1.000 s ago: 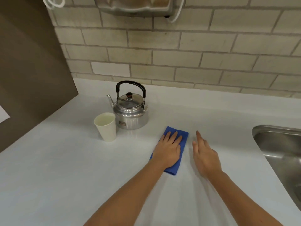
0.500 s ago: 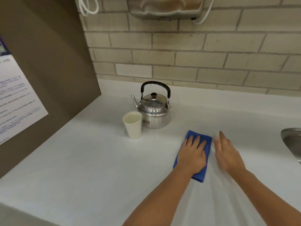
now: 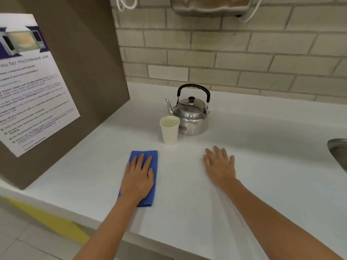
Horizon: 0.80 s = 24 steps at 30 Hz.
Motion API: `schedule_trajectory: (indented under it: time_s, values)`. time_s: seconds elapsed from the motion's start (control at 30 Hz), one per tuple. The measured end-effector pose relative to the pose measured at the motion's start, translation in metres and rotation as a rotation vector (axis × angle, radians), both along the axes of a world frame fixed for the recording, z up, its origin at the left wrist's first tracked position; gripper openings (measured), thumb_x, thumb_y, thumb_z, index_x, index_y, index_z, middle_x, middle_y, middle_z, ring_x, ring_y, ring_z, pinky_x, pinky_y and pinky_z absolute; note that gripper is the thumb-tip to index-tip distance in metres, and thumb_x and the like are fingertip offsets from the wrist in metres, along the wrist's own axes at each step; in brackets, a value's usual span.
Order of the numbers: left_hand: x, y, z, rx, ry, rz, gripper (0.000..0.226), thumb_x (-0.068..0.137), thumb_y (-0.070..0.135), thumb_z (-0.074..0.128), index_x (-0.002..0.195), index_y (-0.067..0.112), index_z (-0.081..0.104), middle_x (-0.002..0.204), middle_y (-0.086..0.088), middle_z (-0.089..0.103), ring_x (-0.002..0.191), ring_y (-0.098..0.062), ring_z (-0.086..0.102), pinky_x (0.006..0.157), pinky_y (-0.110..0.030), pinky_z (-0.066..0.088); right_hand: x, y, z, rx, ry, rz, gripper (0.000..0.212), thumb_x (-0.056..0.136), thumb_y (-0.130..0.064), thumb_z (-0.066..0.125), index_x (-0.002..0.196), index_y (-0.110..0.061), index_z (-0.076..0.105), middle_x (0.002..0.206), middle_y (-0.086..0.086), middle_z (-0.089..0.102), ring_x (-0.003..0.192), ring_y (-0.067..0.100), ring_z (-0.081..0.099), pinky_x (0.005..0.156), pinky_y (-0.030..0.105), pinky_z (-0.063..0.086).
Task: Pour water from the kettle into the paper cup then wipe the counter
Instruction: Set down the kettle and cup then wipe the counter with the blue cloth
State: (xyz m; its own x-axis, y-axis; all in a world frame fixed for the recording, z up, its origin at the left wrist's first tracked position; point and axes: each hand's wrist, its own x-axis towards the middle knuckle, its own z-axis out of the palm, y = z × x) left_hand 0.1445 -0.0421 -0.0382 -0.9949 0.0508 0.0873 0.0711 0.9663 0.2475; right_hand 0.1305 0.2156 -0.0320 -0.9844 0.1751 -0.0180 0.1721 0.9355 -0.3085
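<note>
A folded blue cloth (image 3: pixel 152 160) lies flat on the white counter (image 3: pixel 253 147), and my left hand (image 3: pixel 139 177) presses down on it with fingers spread. My right hand (image 3: pixel 219 165) rests flat on the bare counter to the right, palm down, holding nothing. Behind the hands stands a white paper cup (image 3: pixel 170 130) with liquid inside. Right behind the cup stands a shiny metal kettle (image 3: pixel 191 113) with a black handle, lid on, spout pointing left.
A brown side panel (image 3: pixel 90 72) with a microwave-use notice (image 3: pixel 32 81) bounds the counter on the left. A steel sink (image 3: pixel 338 152) edge shows at the right. A brick wall (image 3: pixel 244 59) runs behind. The counter's front edge is near my forearms.
My left hand has slid the blue cloth leftward, from beside the right hand to in front of the cup. The right hand stayed flat on the counter. The view has shifted left.
</note>
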Motion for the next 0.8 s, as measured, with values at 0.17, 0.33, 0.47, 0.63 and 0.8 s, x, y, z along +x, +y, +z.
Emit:
schedule_trajectory:
  time_s: [0.17, 0.33, 0.47, 0.63, 0.8]
  values:
    - [-0.005, 0.088, 0.004, -0.020, -0.027, -0.111, 0.053, 0.097, 0.031, 0.023, 0.147, 0.018, 0.010, 0.159, -0.009, 0.007, 0.146, -0.029, 0.004, 0.120, -0.042, 0.002, 0.000, 0.004, 0.005, -0.014, 0.009, -0.001, 0.046, 0.098, -0.039, 0.021, 0.141, -0.027, 0.030, 0.155, 0.002, 0.019, 0.143, 0.025, 0.009, 0.116, 0.049, 0.010]
    - [0.006, 0.053, -0.002, 0.061, -0.039, -0.189, 0.051, 0.097, 0.035, 0.023, 0.146, 0.024, 0.014, 0.159, -0.001, 0.008, 0.146, -0.020, 0.002, 0.120, -0.035, 0.002, -0.004, 0.003, 0.007, 0.031, 0.009, -0.032, 0.045, 0.098, -0.040, 0.020, 0.139, -0.026, 0.032, 0.154, 0.003, 0.020, 0.142, 0.026, 0.010, 0.113, 0.053, 0.011]
    - [-0.007, -0.018, -0.003, 0.045, 0.031, 0.015, 0.058, 0.091, 0.038, 0.017, 0.145, 0.017, 0.024, 0.157, -0.010, 0.018, 0.144, -0.028, 0.015, 0.119, -0.038, 0.010, -0.016, -0.011, 0.011, 0.010, -0.005, -0.036, 0.047, 0.097, -0.040, 0.018, 0.141, -0.025, 0.029, 0.154, 0.003, 0.019, 0.142, 0.026, 0.010, 0.113, 0.054, 0.010]
    - [-0.061, -0.052, -0.002, 0.018, -0.039, 0.172, 0.052, 0.097, 0.032, 0.023, 0.146, 0.017, 0.013, 0.158, -0.011, 0.010, 0.145, -0.032, 0.009, 0.120, -0.044, 0.008, -0.022, -0.015, 0.004, 0.023, -0.004, -0.036, 0.047, 0.097, -0.040, 0.018, 0.142, -0.027, 0.024, 0.155, -0.001, 0.017, 0.143, 0.027, 0.007, 0.114, 0.054, 0.008]
    - [-0.083, 0.005, 0.002, -0.041, 0.010, -0.013, 0.052, 0.097, 0.029, 0.023, 0.147, 0.017, 0.011, 0.158, -0.009, 0.010, 0.145, -0.030, 0.009, 0.119, -0.041, 0.005, -0.027, -0.017, 0.000, 0.041, 0.032, -0.092, 0.045, 0.097, -0.039, 0.021, 0.140, -0.029, 0.029, 0.153, -0.001, 0.022, 0.141, 0.025, 0.012, 0.113, 0.052, 0.011]
